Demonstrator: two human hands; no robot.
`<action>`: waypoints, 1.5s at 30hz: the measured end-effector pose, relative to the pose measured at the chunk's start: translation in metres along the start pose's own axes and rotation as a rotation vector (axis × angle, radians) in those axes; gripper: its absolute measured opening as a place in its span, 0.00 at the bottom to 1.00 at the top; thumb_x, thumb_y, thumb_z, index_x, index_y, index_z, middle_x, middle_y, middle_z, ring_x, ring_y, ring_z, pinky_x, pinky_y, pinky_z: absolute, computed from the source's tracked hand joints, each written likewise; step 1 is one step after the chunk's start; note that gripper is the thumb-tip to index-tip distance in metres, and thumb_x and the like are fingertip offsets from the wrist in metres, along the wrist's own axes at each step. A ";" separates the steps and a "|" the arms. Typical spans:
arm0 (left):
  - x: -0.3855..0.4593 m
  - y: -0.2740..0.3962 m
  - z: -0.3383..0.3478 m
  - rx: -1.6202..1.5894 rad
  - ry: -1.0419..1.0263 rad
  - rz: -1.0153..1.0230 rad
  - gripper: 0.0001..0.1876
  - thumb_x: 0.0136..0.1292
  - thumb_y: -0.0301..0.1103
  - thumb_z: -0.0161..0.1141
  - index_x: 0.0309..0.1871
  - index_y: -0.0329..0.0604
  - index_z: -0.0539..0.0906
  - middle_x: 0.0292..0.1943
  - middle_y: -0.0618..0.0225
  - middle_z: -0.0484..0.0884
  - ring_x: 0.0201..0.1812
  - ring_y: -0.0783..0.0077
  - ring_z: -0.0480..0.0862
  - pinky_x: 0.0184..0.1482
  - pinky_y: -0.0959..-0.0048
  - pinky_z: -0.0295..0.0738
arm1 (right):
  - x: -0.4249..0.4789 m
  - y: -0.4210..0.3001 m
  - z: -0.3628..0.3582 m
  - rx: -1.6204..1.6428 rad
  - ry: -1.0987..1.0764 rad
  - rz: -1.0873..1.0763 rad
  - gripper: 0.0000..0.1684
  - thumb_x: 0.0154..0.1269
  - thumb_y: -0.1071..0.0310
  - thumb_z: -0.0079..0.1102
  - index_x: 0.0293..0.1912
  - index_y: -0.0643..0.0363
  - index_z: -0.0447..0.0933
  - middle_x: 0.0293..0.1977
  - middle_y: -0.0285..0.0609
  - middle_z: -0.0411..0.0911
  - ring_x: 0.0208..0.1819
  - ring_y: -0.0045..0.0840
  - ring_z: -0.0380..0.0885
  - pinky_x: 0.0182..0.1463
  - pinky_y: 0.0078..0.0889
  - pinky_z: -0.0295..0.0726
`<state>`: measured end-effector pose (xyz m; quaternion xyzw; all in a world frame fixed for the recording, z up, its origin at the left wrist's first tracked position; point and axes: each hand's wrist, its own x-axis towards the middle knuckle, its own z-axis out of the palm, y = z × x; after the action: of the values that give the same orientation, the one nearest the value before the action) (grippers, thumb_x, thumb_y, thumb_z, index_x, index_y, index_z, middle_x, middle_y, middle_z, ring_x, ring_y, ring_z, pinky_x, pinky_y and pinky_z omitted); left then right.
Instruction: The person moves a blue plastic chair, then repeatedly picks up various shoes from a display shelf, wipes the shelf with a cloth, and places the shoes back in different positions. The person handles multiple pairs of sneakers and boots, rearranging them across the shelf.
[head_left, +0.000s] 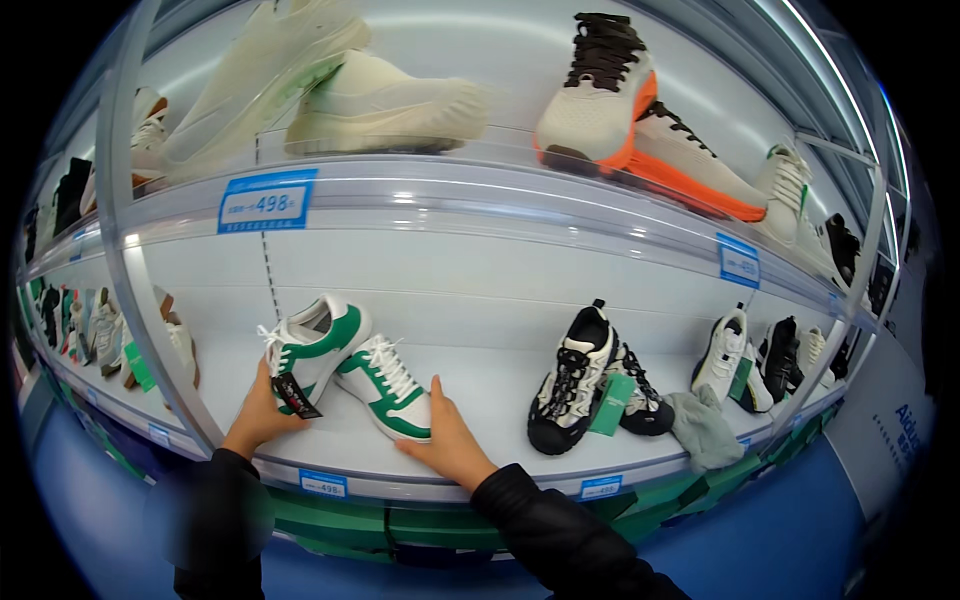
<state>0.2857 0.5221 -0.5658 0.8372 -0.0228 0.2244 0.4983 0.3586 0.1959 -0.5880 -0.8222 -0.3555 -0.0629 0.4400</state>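
Observation:
Two white and green sneakers stand on the lower display shelf (480, 367). The left sneaker (330, 341) leans on its mate, its heel raised, and a black hang tag (295, 395) dangles near its laces. My left hand (259, 416) grips this shoe around the toe end, fingers partly hidden behind it. Around the toe of the right sneaker (386, 390) my right hand (448, 439) is closed, thumb in front and index finger along the far side. That shoe lies sole down, its toe angled toward me.
To the right stand black and white hiking shoes (570, 382) with a green tag (612, 405). A grey cloth (705, 429) hangs over the shelf edge. The upper shelf (480, 199) holds cream and orange-soled sneakers. Metal uprights (161, 337) flank this bay; green boxes (446, 525) sit below.

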 end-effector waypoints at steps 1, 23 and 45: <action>-0.002 -0.001 0.005 -0.032 0.003 0.061 0.72 0.31 0.25 0.82 0.82 0.43 0.46 0.71 0.51 0.67 0.74 0.52 0.65 0.74 0.59 0.63 | -0.004 -0.002 -0.005 -0.043 0.021 -0.015 0.68 0.57 0.54 0.77 0.76 0.79 0.38 0.64 0.73 0.65 0.68 0.55 0.67 0.72 0.43 0.66; -0.043 0.192 0.303 0.186 -0.213 0.112 0.58 0.56 0.50 0.76 0.75 0.18 0.52 0.65 0.31 0.68 0.69 0.37 0.69 0.71 0.53 0.65 | -0.126 0.135 -0.309 -0.598 0.127 0.285 0.69 0.46 0.41 0.79 0.75 0.71 0.54 0.50 0.65 0.80 0.54 0.57 0.77 0.59 0.46 0.78; -0.042 0.203 0.345 0.150 0.164 0.198 0.62 0.41 0.40 0.80 0.78 0.29 0.53 0.62 0.43 0.70 0.64 0.48 0.73 0.66 0.58 0.71 | -0.139 0.113 -0.282 -0.691 0.424 0.137 0.63 0.39 0.52 0.80 0.71 0.69 0.59 0.54 0.60 0.76 0.55 0.50 0.75 0.61 0.53 0.70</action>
<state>0.3166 0.1204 -0.5542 0.8446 -0.0475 0.3413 0.4098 0.3877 -0.1351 -0.5518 -0.9122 -0.1593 -0.3174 0.2045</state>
